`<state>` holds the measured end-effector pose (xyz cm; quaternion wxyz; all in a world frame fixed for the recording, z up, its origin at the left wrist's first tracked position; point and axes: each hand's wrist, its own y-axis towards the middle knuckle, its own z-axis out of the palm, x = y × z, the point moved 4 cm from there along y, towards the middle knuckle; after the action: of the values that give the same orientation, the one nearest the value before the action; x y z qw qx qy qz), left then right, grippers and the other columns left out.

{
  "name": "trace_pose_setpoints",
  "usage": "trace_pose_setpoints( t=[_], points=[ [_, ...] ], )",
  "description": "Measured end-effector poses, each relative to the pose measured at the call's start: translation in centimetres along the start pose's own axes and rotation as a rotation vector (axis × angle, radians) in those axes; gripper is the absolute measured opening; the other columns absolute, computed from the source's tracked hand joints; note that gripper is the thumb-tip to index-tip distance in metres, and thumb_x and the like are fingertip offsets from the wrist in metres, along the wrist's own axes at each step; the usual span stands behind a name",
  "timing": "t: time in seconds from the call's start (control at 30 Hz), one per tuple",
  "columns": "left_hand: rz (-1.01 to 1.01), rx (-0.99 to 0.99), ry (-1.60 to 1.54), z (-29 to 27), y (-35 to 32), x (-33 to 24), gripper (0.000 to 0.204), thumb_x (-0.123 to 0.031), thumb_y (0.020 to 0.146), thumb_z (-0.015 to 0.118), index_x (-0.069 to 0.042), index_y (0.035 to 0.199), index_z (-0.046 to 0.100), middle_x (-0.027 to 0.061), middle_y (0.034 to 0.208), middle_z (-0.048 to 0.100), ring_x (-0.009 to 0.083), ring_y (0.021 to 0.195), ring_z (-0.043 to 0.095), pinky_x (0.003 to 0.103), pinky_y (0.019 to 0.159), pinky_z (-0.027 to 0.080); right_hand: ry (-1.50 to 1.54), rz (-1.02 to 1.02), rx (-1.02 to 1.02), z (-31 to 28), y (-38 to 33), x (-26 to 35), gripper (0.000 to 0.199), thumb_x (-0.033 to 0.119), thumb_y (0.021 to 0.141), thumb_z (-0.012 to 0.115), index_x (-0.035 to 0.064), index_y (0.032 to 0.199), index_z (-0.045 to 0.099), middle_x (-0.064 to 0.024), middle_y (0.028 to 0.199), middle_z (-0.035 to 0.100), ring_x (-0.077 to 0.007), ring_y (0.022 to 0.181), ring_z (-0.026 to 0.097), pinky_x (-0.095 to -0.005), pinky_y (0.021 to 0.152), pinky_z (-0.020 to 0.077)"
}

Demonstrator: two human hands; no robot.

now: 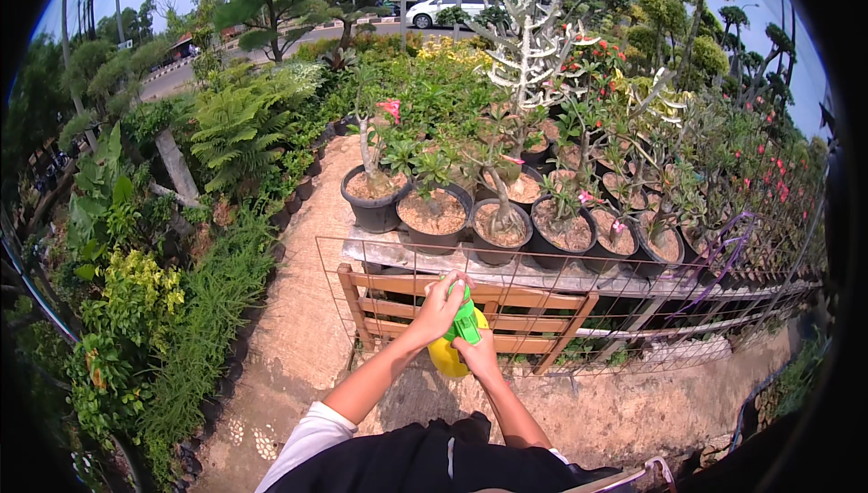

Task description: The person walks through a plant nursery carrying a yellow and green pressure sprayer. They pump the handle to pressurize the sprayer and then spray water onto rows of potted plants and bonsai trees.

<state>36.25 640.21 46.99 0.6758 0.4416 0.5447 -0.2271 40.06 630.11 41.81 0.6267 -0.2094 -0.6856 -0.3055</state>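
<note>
Head view: I see the left hand and right hand gripping a green-topped yellow bottle near potted plants.

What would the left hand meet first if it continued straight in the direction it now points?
Beyond the spray bottle it holds, the left hand would probably meet the wire fence first, before a black pot behind it; the depth is unclear.
</note>
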Motion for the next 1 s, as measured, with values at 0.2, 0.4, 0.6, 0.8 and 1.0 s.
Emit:
trace_pose_setpoints(
  t=[0.2,0.4,0.6,0.8,1.0],
  points=[
    [0.035,0.015,0.064,1.4,1.5,0.0,0.018,-0.016,0.086,0.038,-0.001,0.083,0.047,0.0012,0.072,0.048,0.0045,0.066,0.039,0.023,0.061,0.035,0.096,0.061,0.005,-1.0,0.3,0.4,0.010,0.002,0.064,0.052,0.0010,0.055,0.047,-0.0002,0.045,0.043,-0.0074,0.035,0.039,-0.0224,0.034,0.0293],
    [0.123,-0.032,-0.160,0.2,3.7,-9.4,0.019,-0.017,0.086,0.040,-0.001,0.080,0.047,-0.0004,0.072,0.045,0.0049,0.064,0.038,0.020,0.058,0.034,0.011,-0.082,0.066,-0.2,0.7,0.6,0.013,0.005,0.064,0.053,0.0011,0.052,0.047,-0.0004,0.044,0.044,-0.0070,0.038,0.041,-0.0220,0.036,0.0315],
    [0.097,-0.005,-0.113,-2.6,3.3,-9.3,0.021,-0.018,0.086,0.037,-0.001,0.078,0.046,0.0023,0.070,0.045,0.0086,0.062,0.040,0.023,0.059,0.034,-0.101,-0.012,0.073,0.9,1.6,0.7,0.009,0.007,0.062,0.055,-0.0004,0.059,0.053,-0.0019,0.048,0.050,-0.0085,0.043,0.046,-0.0236,0.042,0.0368],
    [0.116,-0.037,0.334,-2.8,1.2,-0.7,0.021,-0.020,0.087,0.031,-0.008,0.079,0.047,0.0034,0.077,0.050,0.0194,0.083,0.048,0.045,0.093,0.015,-0.132,0.036,0.131,1.0,2.3,0.6,0.010,0.007,0.062,0.054,-0.0009,0.069,0.056,-0.0024,0.058,0.055,-0.0106,0.052,0.051,-0.0260,0.051,0.0406],
    [0.110,-0.161,0.129,-2.1,1.3,-1.2,0.019,-0.018,0.086,0.035,-0.004,0.095,0.047,0.0075,0.097,0.047,0.0188,0.099,0.043,0.037,0.093,0.022,0.158,0.150,0.110,1.3,2.8,1.2,0.018,0.011,0.071,0.054,0.0037,0.058,0.045,0.0009,0.046,0.042,-0.0056,0.036,0.036,-0.0209,0.034,0.0256]
  ],
)
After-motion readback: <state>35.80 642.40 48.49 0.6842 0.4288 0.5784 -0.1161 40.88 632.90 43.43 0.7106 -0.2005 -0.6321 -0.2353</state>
